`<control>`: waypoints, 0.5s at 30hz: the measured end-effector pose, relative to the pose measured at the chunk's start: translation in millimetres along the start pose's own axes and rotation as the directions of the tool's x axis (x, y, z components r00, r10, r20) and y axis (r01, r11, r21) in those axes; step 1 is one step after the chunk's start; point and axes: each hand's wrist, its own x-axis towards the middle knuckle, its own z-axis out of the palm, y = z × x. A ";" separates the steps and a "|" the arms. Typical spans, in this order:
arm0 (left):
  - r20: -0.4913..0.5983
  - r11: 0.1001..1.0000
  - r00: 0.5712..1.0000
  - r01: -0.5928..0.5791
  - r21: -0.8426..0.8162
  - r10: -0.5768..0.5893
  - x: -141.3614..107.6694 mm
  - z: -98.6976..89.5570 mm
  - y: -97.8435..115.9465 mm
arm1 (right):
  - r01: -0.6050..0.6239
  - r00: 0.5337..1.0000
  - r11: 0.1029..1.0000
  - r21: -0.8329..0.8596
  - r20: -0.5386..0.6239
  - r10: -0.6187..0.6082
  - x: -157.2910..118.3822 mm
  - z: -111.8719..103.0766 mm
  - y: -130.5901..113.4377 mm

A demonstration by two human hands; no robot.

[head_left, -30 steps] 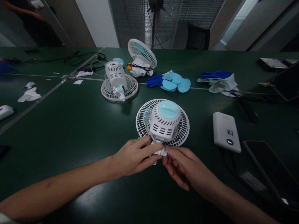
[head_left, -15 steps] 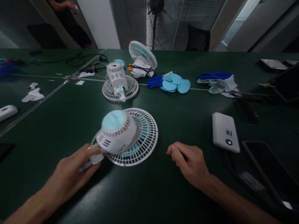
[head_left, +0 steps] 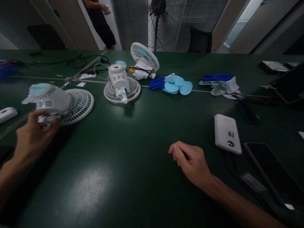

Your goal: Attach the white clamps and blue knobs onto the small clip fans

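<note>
At the left, my left hand (head_left: 35,134) grips the white clip part of a white and light-blue fan (head_left: 53,99), whose round grille is low over or on the green table. My right hand (head_left: 191,160) rests near the table's front, fingers curled together, with nothing visible in them. A second fan (head_left: 118,77) lies grille-down beyond, near the middle. Behind it a third fan (head_left: 143,60) stands tilted with a black cord around its base. Light-blue fan blades (head_left: 178,84) lie beside a blue glove (head_left: 156,83).
On the right are a white power bank (head_left: 227,133), a dark phone (head_left: 273,171) and blue and white gloves (head_left: 220,83). Black cables (head_left: 78,60) run along the far left. A person (head_left: 99,22) stands beyond the table, near a large standing fan (head_left: 158,9).
My left hand has moved left with the fan in its grip, away from the table's middle. My right hand is nearly where it was. The person in the background has shifted right.
</note>
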 end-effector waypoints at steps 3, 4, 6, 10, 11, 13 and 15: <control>0.082 0.997 0.995 0.049 0.052 -0.053 24.5 0.7 22.0 | 0.006 1.000 1.000 0.002 0.007 -0.006 0.0 -0.5 -1.3; 0.111 0.997 0.992 0.059 0.059 -0.065 27.4 -1.5 28.4 | 0.006 1.000 1.000 0.005 0.012 -0.006 0.1 -0.6 -2.0; 0.155 0.997 0.987 0.020 0.078 -0.032 26.5 -8.3 40.0 | 0.002 1.000 1.000 0.011 0.017 -0.002 0.2 -0.8 -3.0; -0.131 0.977 0.970 -0.194 0.088 0.205 16.1 -18.6 69.4 | 0.018 1.000 1.000 0.019 0.012 -0.019 0.4 -0.2 -1.9; -0.225 0.967 0.940 -0.250 0.053 0.255 15.8 -17.8 80.6 | 0.028 1.000 0.999 0.021 0.008 -0.029 0.5 0.2 -0.9; -0.311 0.913 0.874 -0.405 -0.044 0.373 19.4 -11.6 109.0 | 0.049 0.999 0.999 0.021 -0.009 -0.049 0.4 1.0 1.1; -0.277 0.806 0.801 -0.578 -0.129 0.530 26.6 -0.2 142.8 | 0.060 0.998 0.998 0.017 -0.020 -0.059 0.3 1.6 2.6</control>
